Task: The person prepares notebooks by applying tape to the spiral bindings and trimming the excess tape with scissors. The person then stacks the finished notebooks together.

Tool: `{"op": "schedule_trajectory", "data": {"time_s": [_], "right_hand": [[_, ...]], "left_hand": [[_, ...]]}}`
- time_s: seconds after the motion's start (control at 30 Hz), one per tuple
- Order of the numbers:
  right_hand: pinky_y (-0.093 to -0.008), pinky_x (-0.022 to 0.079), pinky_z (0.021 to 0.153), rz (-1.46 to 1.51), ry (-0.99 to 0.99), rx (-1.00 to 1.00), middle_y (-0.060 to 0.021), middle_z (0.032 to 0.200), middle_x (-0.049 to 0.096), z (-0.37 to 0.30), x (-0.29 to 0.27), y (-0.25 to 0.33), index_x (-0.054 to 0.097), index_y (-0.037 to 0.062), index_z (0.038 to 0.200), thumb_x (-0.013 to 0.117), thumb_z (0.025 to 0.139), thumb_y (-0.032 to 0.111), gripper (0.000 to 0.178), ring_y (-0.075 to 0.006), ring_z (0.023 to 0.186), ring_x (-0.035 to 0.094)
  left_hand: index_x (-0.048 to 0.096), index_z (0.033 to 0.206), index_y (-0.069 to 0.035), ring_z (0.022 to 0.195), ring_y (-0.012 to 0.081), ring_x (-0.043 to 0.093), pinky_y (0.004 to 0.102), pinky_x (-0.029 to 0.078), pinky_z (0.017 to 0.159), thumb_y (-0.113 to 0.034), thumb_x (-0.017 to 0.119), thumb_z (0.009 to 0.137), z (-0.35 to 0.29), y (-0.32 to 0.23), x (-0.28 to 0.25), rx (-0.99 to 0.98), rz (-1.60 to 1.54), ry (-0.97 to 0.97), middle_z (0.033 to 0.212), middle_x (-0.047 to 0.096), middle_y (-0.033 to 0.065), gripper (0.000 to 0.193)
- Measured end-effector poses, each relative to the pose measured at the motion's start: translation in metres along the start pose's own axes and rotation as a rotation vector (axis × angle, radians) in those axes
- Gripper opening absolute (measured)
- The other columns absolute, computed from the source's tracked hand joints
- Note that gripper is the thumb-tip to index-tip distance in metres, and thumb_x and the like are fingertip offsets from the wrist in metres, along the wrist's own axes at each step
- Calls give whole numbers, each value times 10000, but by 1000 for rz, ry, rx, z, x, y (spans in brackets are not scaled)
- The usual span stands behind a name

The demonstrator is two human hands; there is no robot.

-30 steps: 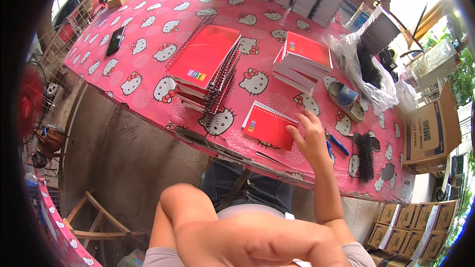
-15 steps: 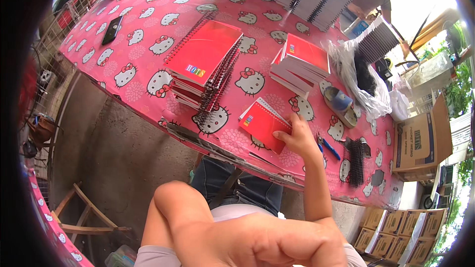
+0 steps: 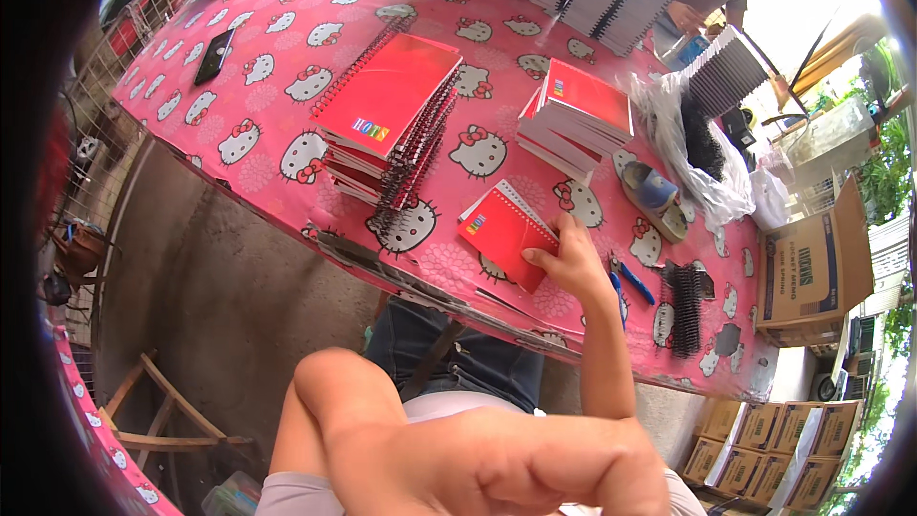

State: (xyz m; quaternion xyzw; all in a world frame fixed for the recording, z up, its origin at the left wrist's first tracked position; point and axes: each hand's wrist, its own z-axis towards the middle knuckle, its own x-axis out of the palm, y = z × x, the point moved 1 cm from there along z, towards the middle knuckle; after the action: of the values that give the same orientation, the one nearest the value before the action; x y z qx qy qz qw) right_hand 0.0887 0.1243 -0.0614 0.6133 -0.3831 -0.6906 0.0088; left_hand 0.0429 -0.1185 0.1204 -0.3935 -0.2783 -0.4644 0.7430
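We have the small red-covered notebook with a white unbound edge [image 3: 504, 232] lying flat near the front edge of the worktop [image 3: 287, 86], the pink cartoon-cat patterned cloth under it. Its long axis runs on a diagonal, from the near right corner up and away to the left. Our right hand [image 3: 573, 263] sits on the notebook's near right corner, so the book stretches off to the left and away from the grip. The fingers press down on the cover and curl over that corner; we cannot tell whether the thumb is tucked beneath, so it reads as a flat press more than a pinch.

Our left hand [image 3: 497, 463] floats close under the camera, well apart from the worktop, fingers loosely curled and holding nothing that we can see. The right hand is plainly the nearer one.

Just left of the notebook stands the tall stack of red spiral-bound notebooks [image 3: 387, 119], coils facing it. Beyond sits the lower stack of red-covered unbound pads [image 3: 578, 115]. To the right lie black plastic binding coils [image 3: 680, 311].
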Motion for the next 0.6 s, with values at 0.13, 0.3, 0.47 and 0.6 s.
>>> {"op": "schedule_trajectory", "data": {"time_s": [0.13, 0.3, 0.47, 0.6], "right_hand": [[-430, 438, 916, 161, 4, 44, -223, 1088, 577, -1, -1, -2, 527, -28, 1128, 804, 722, 207, 545, -379, 1062, 545], [-419, 461, 868, 55, -78, 19, -216, 1064, 608, -5, 0, 2, 556, -6, 1053, 798, 711, 137, 442, -361, 1020, 582], [-353, 498, 660, 236, -260, -116, -130, 764, 632, -36, -28, 31, 548, 31, 927, 763, 709, 28, 306, -291, 722, 645], [-270, 510, 669, 538, -284, -162, -66, 831, 637, -46, -17, 30, 558, 32, 904, 794, 689, -46, 329, -137, 764, 629]], "left_hand": [[552, 962, 76, 803, 174, 621, 267, 470, 711, -5, 813, 725, 1, 3, 8, -5, -37, -25, 889, 628, 136, 362], [535, 1008, 17, 887, 234, 595, 347, 457, 793, 13, 775, 745, 0, -3, -11, 159, 195, 44, 972, 607, 166, 355], [487, 1207, -64, 1162, 313, 518, 427, 417, 985, 63, 705, 770, 0, -1, -87, 441, 1154, -463, 1258, 504, 191, 505], [452, 1312, -43, 1192, 316, 496, 397, 418, 991, 113, 675, 731, -24, 25, -175, 167, 1832, -627, 1284, 489, 176, 642]]}}
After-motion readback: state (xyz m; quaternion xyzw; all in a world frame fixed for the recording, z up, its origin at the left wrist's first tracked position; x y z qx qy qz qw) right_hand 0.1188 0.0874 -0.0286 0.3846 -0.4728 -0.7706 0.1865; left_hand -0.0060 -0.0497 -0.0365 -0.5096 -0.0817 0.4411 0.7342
